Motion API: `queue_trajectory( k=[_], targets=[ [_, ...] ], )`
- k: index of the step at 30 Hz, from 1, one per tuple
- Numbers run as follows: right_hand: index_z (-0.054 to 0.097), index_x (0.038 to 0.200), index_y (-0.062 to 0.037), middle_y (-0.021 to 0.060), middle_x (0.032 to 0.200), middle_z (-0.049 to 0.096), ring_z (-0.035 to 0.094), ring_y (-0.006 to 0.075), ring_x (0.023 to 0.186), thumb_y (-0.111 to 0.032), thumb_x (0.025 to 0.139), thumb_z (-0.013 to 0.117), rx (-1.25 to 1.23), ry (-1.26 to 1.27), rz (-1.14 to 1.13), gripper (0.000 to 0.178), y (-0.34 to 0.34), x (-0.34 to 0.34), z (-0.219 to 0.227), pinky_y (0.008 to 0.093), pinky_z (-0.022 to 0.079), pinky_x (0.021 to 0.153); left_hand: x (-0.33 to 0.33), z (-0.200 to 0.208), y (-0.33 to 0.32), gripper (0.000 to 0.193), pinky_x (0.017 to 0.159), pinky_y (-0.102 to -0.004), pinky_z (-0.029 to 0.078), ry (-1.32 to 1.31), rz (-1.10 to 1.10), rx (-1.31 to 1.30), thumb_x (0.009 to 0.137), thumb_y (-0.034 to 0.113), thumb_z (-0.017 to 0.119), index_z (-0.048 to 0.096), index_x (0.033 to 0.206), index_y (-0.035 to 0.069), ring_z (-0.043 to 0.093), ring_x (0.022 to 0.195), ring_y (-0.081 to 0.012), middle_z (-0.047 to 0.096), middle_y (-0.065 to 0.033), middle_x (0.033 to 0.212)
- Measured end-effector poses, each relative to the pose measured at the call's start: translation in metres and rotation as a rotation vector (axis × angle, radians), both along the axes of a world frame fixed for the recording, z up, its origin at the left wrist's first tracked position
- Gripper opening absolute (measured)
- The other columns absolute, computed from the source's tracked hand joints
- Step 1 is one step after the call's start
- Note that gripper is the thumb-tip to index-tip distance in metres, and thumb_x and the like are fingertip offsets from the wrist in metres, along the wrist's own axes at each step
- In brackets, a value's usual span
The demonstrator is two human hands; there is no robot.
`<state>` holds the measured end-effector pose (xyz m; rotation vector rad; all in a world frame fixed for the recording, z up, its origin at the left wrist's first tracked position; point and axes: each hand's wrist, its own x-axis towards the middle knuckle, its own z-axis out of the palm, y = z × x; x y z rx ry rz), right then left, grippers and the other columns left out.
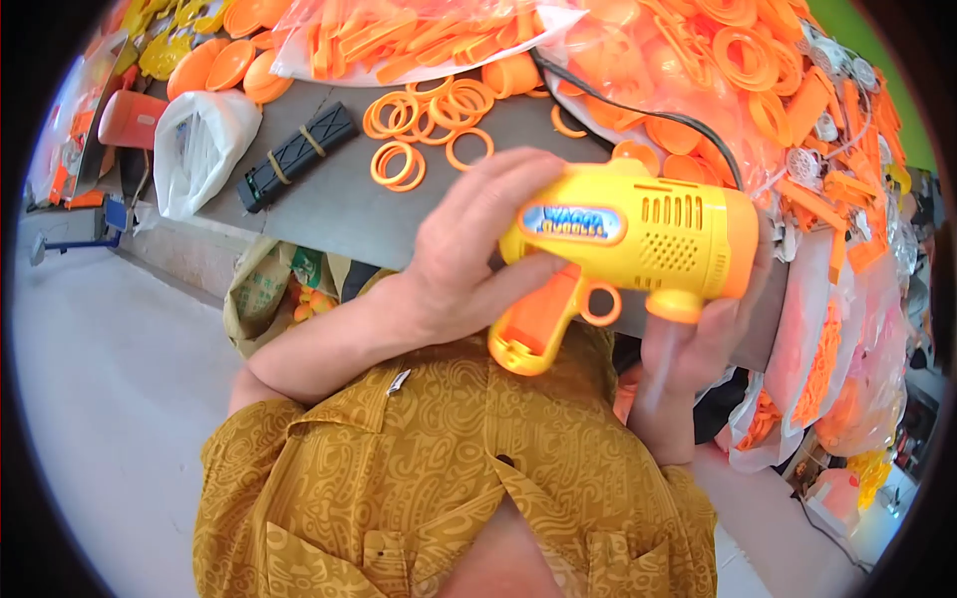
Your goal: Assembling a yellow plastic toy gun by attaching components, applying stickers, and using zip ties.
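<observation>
Between my two hands is a yellow and orange toy bubble gun (663,224), held over the table's near edge. My left hand (469,234) grips its rear end, thumb along the near side and fingers over the top. My right hand (688,344) is closed around the orange front end from below, some of its fingers hidden behind the toy. The orange handle, with an open recess, points toward me, and a ring-shaped orange trigger sits beside it. Under the front is a round orange cap; something translucent below it is blurred.
Orange rings (429,110) lie loose on the grey table (324,214). To their left are a black banded plastic bundle (297,157) and a white plastic bag (199,149). Bags of orange parts (419,45) line the back and right. A black cable (638,108) crosses behind the toy.
</observation>
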<state>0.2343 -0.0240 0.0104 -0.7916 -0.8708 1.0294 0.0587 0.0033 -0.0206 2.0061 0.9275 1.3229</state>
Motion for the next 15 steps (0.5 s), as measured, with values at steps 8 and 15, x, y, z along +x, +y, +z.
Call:
queue_trajectory(
  k=[8,15],
  targets=[
    [0.051,0.106,-0.0044,0.0208,0.109,0.046,0.048,0.0346,0.095,-0.011,0.063,0.066,0.529,-1.426,0.175,0.046,0.007,-0.038,0.02,0.0436,0.04,0.081,-0.02,-0.005,0.002,0.036,0.084,-0.0293,0.043,-0.268,-0.018,-0.214,0.079,-0.006,0.051,0.047,0.115,-0.002,0.051,0.101,-0.0184,0.053,-0.0119,0.111],
    [0.051,0.104,-0.0001,0.0204,0.11,0.046,0.047,0.0352,0.097,-0.012,0.066,0.064,0.505,-1.407,0.184,0.042,0.009,-0.051,-0.012,0.046,0.039,0.082,-0.038,0.013,-0.005,0.031,0.081,-0.0303,0.042,-0.167,0.063,-0.182,0.078,-0.001,0.054,0.05,0.109,-0.004,0.052,0.097,-0.0213,0.055,-0.0136,0.104]
  ],
)
